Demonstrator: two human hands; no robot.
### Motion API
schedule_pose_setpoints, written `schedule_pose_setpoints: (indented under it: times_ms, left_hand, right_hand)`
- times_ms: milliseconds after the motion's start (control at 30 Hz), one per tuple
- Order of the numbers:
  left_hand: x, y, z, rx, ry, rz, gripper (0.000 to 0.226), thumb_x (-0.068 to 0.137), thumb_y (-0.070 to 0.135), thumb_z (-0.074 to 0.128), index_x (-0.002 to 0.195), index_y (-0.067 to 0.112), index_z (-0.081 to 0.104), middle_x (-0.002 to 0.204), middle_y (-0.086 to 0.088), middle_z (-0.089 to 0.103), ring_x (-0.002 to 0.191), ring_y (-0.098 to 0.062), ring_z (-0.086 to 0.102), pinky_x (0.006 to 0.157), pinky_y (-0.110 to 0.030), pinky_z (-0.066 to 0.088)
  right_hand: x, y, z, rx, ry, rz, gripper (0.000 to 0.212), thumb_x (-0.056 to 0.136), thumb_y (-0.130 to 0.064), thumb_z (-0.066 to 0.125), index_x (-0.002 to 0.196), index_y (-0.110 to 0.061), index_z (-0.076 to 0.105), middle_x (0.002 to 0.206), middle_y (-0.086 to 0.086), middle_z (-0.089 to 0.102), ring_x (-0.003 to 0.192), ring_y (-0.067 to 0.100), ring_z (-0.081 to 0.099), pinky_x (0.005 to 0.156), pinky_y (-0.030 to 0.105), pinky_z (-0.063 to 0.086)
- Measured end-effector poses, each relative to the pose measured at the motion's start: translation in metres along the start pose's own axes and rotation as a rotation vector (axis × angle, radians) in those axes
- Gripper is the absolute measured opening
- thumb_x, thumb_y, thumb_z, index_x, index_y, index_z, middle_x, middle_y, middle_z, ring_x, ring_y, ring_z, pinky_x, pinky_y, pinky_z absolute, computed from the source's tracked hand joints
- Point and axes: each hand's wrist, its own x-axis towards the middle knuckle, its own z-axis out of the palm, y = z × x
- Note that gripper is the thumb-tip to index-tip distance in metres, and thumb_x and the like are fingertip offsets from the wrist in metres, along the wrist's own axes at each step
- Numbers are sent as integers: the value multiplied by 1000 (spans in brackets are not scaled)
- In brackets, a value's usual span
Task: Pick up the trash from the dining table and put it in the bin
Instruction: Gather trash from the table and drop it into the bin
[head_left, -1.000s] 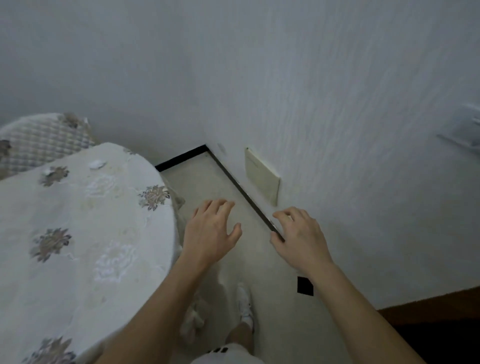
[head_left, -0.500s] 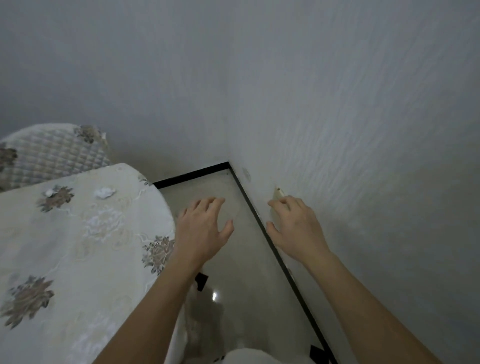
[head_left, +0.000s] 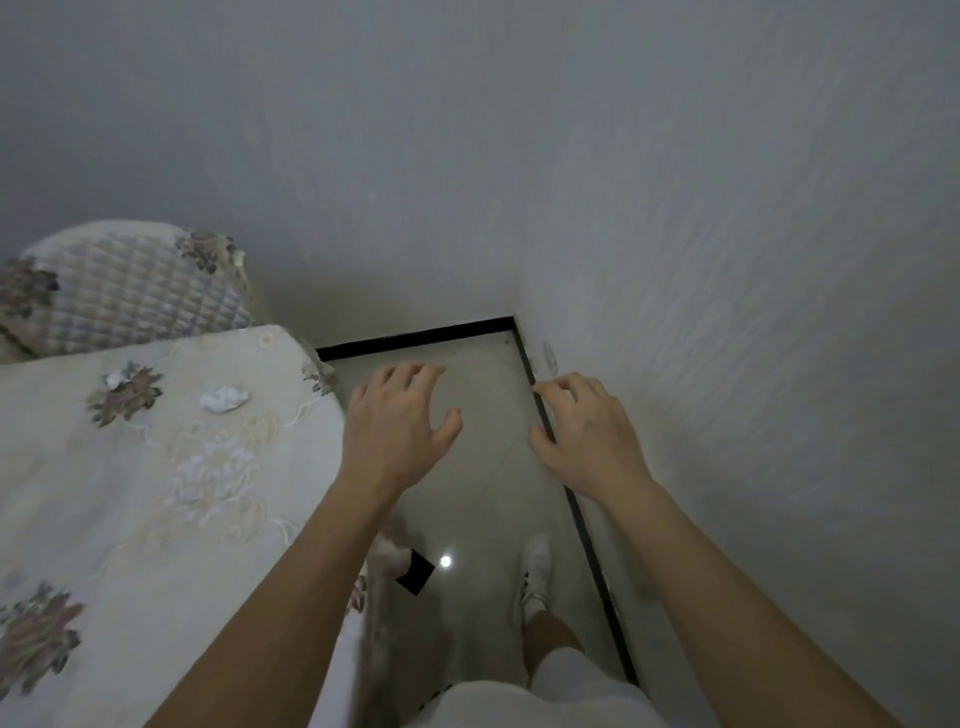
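Observation:
The dining table (head_left: 130, 519) fills the left side under a cream cloth with flower patterns. A crumpled white paper scrap (head_left: 224, 399) lies near the table's far edge. A smaller white scrap (head_left: 115, 378) sits on a flower print further left. My left hand (head_left: 397, 431) hovers over the floor just right of the table's edge, fingers spread and relaxed, holding nothing. My right hand (head_left: 589, 434) hangs beside it near the wall, fingers loosely bent and empty. No bin is in view.
A quilted chair back (head_left: 135, 291) stands behind the table at the far left. White walls (head_left: 727, 260) meet in a corner ahead, with a black skirting line (head_left: 415, 335) along the pale floor. My foot in a white shoe (head_left: 535, 571) stands in the narrow gap.
The view has moved forward along the table towards the corner. The paper scraps now lie closer to my left hand. Both hands stay empty and raised.

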Motion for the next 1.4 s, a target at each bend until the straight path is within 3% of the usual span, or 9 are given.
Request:
schedule_pose_setpoints:
  times_ms: [267, 533, 1100, 1267, 1400]
  left_hand:
    - [120, -26, 13, 43, 67, -165, 54, 84, 51, 54, 128, 20, 58, 124, -2, 63, 114, -26, 55, 90, -44, 51]
    - [180, -66, 16, 103, 136, -364, 51, 84, 49, 58, 125, 19, 61, 120, -3, 65, 109, -26, 58, 84, -41, 49]
    - [283, -274, 29, 134, 176, -747, 51, 86, 51, 49, 126, 21, 58, 122, 0, 63, 111, -24, 56, 84, -40, 50]
    - [313, -340, 12, 121, 227, -836, 48, 84, 48, 49, 120, 20, 61, 120, -2, 65, 108, -25, 57, 85, -42, 51]
    - [319, -377, -1, 141, 234, -921, 48, 84, 48, 49, 121, 21, 60, 120, -1, 65, 109, -25, 58, 83, -42, 52]
  right_hand:
    - [168, 32, 19, 56, -67, -103, 48, 80, -41, 51, 117, -13, 64, 107, 10, 62, 100, 31, 57, 78, 45, 52]
    - [290, 24, 50, 96, -131, -294, 44, 82, -33, 63, 120, -12, 64, 105, 10, 63, 98, 31, 58, 78, 41, 51]
    - [519, -153, 148, 140, -280, -707, 41, 83, -35, 57, 117, -13, 63, 109, 10, 63, 102, 30, 57, 82, 42, 51]
    - [581, -216, 163, 152, -241, -820, 35, 81, -31, 68, 112, -15, 64, 103, 7, 63, 97, 27, 59, 77, 38, 51]
    - [614, -264, 176, 184, -277, -901, 36, 83, -32, 66, 114, -14, 63, 104, 7, 63, 98, 26, 58, 79, 39, 52]
